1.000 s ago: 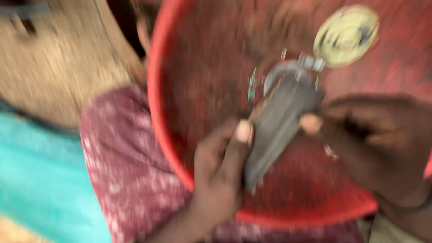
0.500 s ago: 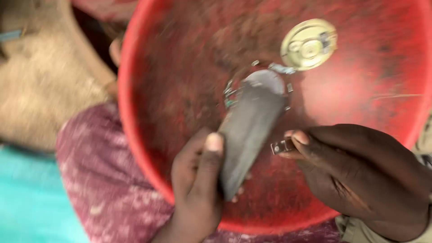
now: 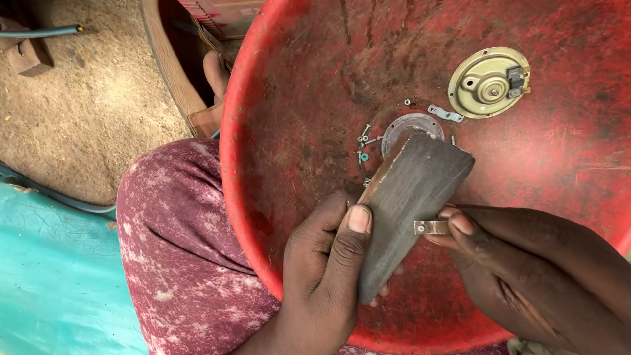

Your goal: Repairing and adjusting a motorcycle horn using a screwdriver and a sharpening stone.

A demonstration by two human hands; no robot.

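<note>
Over a red basin [image 3: 276,197], the left hand [image 3: 322,276] grips a grey block [image 3: 407,204], thumb pressed along its face. Right hand [image 3: 526,269] pinches a small metal strip [image 3: 430,227] against the block's edge. Beyond the fingertips: brass-coloured round cover [image 3: 490,82], loose screws [image 3: 365,138].
</note>
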